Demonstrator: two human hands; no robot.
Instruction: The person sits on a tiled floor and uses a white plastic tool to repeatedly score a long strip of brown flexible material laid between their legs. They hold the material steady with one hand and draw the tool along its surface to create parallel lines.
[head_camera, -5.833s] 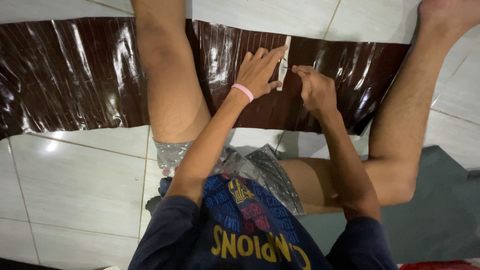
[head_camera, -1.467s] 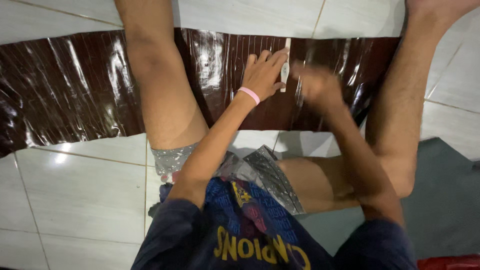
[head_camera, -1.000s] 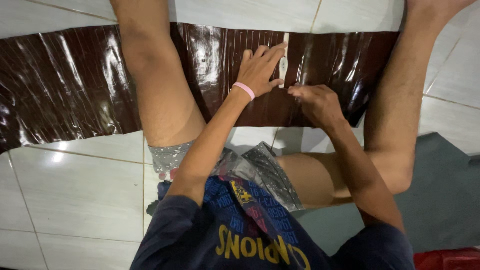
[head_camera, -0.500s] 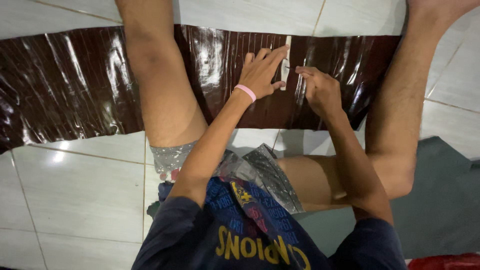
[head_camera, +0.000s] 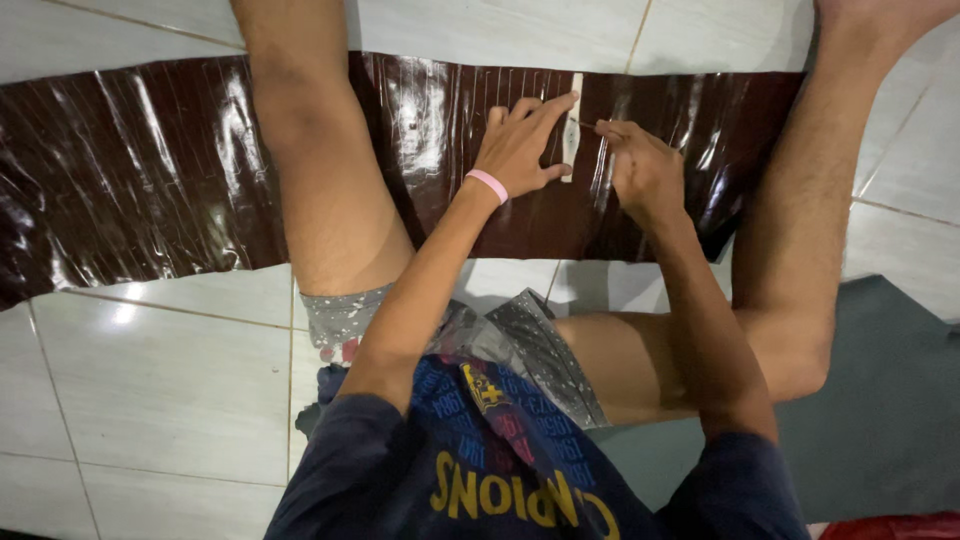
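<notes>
So your left hand is spread flat on the dark brown glossy sheet, fingers open and fanned out, nothing gripped, just pressing down. Your fingertips sit right up against the left edge of the narrow pale strip, which lies upright on the sheet and runs away from you. There's a pink wristband on that wrist.

Your right hand is just on the other side of the strip, curled into a tight pinch around a thin pointed tool. The tip pokes out left of your knuckles and touches or nearly touches the strip's right edge near its upper half; can't quite tell which. So the strip sits between your two hands.

The sheet stretches well out to the left of your flat hand, passing under your left leg, and ends just past your right hand near your right leg. All of it's on a white tiled floor, with a grey mat back behind your right elbow.
</notes>
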